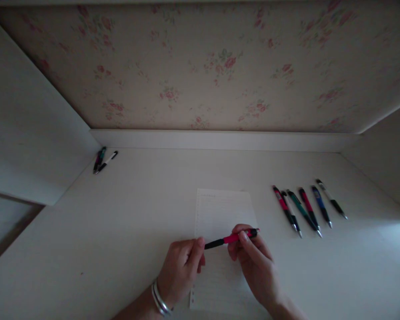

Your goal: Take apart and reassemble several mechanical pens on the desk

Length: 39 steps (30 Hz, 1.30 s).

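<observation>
A pink pen with a black grip [231,238] is held between my two hands above a sheet of lined paper [223,209]. My left hand [186,262] pinches the black grip end, and its fingers hide the tip. Around the pink barrel, close to the button end, the fingers of my right hand [253,258] are closed. The paper lies on the white desk, partly covered by both hands, with punched holes along its left edge.
To the right lie several pens in a loose row, among them a green pen [302,209], a blue pen [321,205] and a white pen [331,198]. Near the back left corner are a few more pens [107,162]. White panels and a floral wall [186,66] enclose the desk.
</observation>
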Tool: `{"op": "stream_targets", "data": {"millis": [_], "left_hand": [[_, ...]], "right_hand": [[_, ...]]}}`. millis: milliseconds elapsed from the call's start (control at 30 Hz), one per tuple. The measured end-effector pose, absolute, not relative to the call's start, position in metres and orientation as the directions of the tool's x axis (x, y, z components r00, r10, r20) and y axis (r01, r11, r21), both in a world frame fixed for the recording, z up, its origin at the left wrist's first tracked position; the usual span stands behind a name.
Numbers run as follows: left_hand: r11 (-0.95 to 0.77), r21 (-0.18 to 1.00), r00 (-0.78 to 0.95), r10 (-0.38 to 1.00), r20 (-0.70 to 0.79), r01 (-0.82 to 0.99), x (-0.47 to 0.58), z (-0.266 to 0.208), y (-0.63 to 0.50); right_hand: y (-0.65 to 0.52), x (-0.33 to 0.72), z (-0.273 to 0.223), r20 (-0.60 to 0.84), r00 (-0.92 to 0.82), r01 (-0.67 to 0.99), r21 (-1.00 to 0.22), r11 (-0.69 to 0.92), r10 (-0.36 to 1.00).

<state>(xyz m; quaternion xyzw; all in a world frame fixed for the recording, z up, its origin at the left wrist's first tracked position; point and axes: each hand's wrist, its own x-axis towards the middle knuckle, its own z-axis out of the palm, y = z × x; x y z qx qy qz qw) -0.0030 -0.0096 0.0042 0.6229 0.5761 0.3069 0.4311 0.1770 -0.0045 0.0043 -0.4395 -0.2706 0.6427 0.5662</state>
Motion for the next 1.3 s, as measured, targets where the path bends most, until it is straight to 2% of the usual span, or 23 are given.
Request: {"op": "stream_targets", "data": {"millis": [167, 367, 667, 867, 1167, 1300], "left_hand": [[0.071, 0.908, 0.151, 0.978, -0.145, 0.412, -0.003, 0.007, -0.009], [0.05, 0.957, 0.188, 0.976, -0.107, 0.287, -0.005, 0.002, -0.01], [-0.11, 0.901, 0.174, 0.984, 0.039, 0.419, -0.005, 0.003, -0.01], [-0.074, 0.901, 0.217, 0.976, -0.023, 0.427, -0.004, 0.004, -0.013], [0.095, 0.931, 0.123, 0.981, -0.147, 0.354, -0.003, 0.005, -0.011], [0.084, 0.929, 0.127, 0.982, -0.139, 0.361, -0.003, 0.002, -0.011]], "right_hand": [[-0.008, 0.176, 0.004, -0.227, 0.053, -0.476, -0.862, -0.175, 0.972], [-0.006, 0.178, 0.004, -0.221, 0.119, -0.487, -0.863, -0.137, 0.968], [-0.006, 0.177, -0.002, -0.25, 0.17, -0.424, -0.892, -0.158, 0.953], [-0.007, 0.178, 0.0, -0.251, 0.143, -0.474, -0.866, -0.157, 0.957], [-0.014, 0.178, 0.005, -0.132, 0.061, -0.367, -0.925, -0.101, 0.989], [-0.015, 0.179, 0.002, -0.133, 0.06, -0.41, -0.907, -0.097, 0.989]]}}
